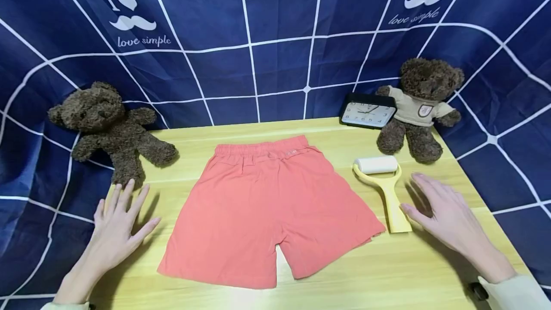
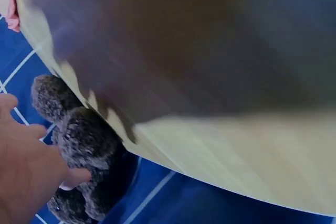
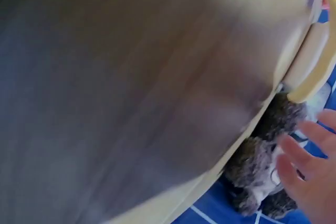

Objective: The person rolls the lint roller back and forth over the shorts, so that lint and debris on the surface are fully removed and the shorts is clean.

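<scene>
Coral shorts (image 1: 262, 214) lie spread out on the tabletop (image 1: 344, 271) in front of you, between your two hands. They are flat and unfolded, and neither of your hands is on them. Your left hand (image 1: 114, 231) has its fingers spread apart and holds nothing, its fingertips near the brown bear's (image 1: 107, 123) leg. Your right hand (image 1: 449, 216) is empty too, thumb held apart from the fingers; the thumb tip is close to the handle of the yellow lint roller (image 1: 392, 204), though you cannot tell whether they touch. Laying the shorts flat looks done; whether rolling is over or all left to do, you cannot judge. Their waistband points away from you toward the blue cloth (image 1: 280, 71), the splayed hems toward you, and the waist-to-hem line leans slightly left at its far end. Your roller's long axis runs likewise, its white cylinder farthest from you.
</scene>
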`<state>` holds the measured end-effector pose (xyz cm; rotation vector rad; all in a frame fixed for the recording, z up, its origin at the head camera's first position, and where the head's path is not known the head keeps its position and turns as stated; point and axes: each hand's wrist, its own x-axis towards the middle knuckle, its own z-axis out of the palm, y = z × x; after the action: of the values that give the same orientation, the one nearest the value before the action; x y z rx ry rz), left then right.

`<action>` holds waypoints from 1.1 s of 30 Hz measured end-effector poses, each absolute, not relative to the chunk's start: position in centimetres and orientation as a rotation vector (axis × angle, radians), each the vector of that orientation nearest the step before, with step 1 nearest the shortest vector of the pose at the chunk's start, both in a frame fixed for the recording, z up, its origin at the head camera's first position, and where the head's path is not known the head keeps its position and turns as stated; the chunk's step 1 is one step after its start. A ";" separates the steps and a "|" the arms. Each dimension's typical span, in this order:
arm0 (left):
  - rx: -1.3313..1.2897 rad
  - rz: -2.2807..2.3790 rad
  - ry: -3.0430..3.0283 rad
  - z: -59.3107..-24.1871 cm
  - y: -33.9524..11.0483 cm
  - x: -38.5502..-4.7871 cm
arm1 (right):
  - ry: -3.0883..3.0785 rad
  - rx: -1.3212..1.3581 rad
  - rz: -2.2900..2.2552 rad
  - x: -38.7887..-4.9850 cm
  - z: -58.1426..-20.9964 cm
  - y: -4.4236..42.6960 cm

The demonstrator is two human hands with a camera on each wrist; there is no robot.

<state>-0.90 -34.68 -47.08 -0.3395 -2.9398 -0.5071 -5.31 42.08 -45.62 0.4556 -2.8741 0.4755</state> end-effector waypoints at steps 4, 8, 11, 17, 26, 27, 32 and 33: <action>-0.401 -0.618 -2.944 -46.8 -33.9 -2.3 | -2.993 0.364 0.580 -4.8 -45.4 40.6; -0.456 -0.704 -2.903 -46.6 -33.0 -4.2 | -3.081 0.292 0.654 -4.3 -45.0 39.0; -0.496 -0.761 -2.889 -46.6 -32.2 -5.8 | -3.118 0.249 0.682 -4.0 -44.9 37.8; -0.532 -0.938 -2.942 -46.3 -30.7 -8.5 | -3.115 0.110 0.800 -3.7 -45.1 36.1; -0.683 -1.075 -3.038 -45.7 -29.5 -12.5 | -2.937 -0.066 1.382 -2.7 -45.9 34.5; -0.699 -1.095 -3.055 -45.6 -29.5 -12.9 | -2.895 -0.075 1.455 -2.7 -45.9 34.3; -0.801 -1.140 -3.126 -45.2 -29.2 -14.7 | -2.783 -0.043 1.508 -2.4 -46.0 33.6; -0.825 -1.141 -3.127 -45.2 -29.2 -15.0 | -2.771 -0.023 1.483 -2.5 -45.8 33.4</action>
<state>-15.02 -29.17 -45.17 -0.8252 -3.1272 -1.1414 -2.49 33.43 -45.83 -0.0231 -2.7711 1.4831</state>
